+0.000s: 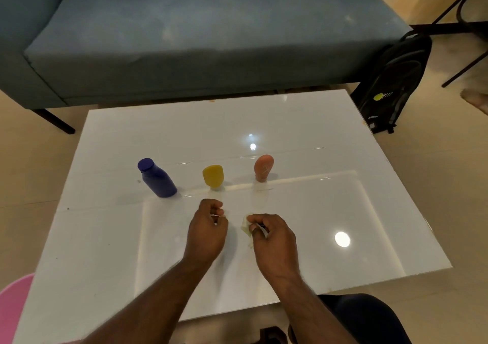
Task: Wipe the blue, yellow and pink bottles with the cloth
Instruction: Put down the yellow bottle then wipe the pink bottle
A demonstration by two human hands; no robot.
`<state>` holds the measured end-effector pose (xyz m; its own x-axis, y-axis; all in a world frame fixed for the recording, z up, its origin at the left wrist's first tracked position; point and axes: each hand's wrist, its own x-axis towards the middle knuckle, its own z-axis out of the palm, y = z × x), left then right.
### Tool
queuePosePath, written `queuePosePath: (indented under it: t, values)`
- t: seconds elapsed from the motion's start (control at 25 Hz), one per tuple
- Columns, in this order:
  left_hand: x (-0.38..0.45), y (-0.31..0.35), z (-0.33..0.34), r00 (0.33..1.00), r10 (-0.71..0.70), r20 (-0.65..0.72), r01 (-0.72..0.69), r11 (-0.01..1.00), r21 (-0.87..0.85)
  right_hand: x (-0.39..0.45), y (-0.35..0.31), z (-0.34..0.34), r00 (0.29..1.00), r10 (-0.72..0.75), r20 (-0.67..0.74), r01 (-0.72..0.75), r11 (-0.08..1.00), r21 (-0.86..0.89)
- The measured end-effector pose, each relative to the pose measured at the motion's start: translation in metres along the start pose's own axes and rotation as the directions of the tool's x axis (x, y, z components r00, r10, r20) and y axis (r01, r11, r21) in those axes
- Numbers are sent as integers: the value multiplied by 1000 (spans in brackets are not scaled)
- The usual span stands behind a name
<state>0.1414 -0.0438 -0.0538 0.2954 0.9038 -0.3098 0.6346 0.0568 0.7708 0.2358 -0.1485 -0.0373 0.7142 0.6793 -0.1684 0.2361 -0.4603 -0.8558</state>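
Glossy white table (303,132) on a beige tiled floor (435,174), with two ceiling-light reflections. Beyond the hands, a grey-blue sofa (200,32); to their far right, a black backpack (390,85); near left, a pink seat (13,309).

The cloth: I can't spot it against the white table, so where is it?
In the head view, the cloth is bunched in the right hand, low over the table near its centre, in front of the pink bottle.
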Motion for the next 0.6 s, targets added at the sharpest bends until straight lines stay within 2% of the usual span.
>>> queuePosePath:
  t: [0.08,0.28,0.6]
  values:
    - [4,18,10,995,73,67,-73,997,-2,1,0,-4,999,13,-42,-13,1000,-1]
    - [37,74,24,965,238,113,-234,971,-46,3,1,-7,998,36,-47,-36,999,11]
    - [66,114,35,925,300,233,-344,922,177,6,4,-10,999,39,-26,-39,999,6]
